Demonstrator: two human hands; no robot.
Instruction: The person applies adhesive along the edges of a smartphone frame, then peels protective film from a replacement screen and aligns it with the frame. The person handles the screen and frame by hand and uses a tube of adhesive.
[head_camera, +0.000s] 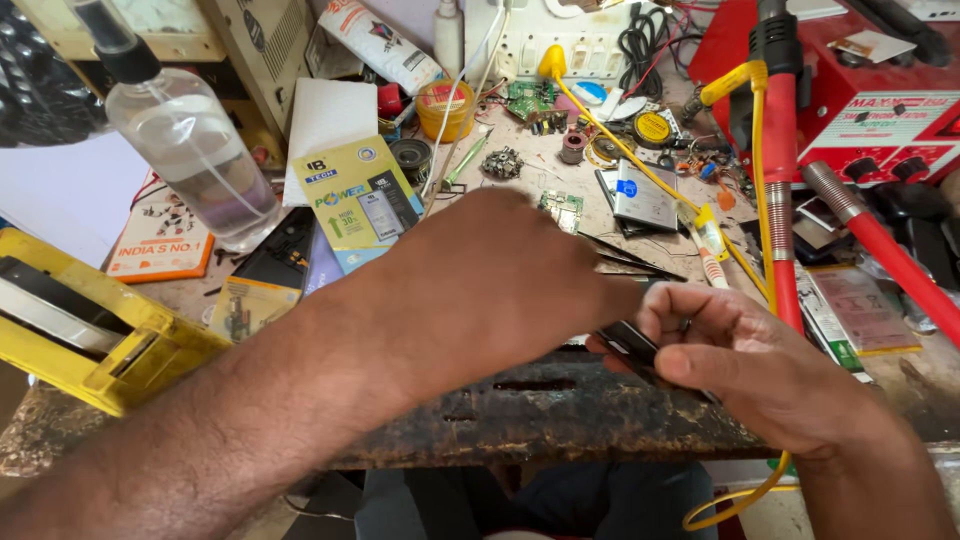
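Cluttered and scarred, the workbench (560, 400) fills the head view, its worn front edge running across the lower middle of the frame. At centre right, the right hand (760, 365) pinches a small flat dark part (630, 345) between thumb and fingers, apparently to steady it close above the bench edge. The left hand (490, 275) reaches across from the lower left, its back turned to the camera; its fingers meet the same part, but whether they grip it or only touch it cannot be told, since the knuckles hide the fingertips. Thin black tweezers (630, 262) lie just beyond the hands. A yellow cable (640, 165) trails from the upper middle down past the right hand. A clear bottle (190, 140) stands at upper left, a yellow packet (355, 195) beside it, and a red machine (860, 90) sits at upper right, cut off by the frame. The dark part is mostly covered, so its kind stays uncertain.
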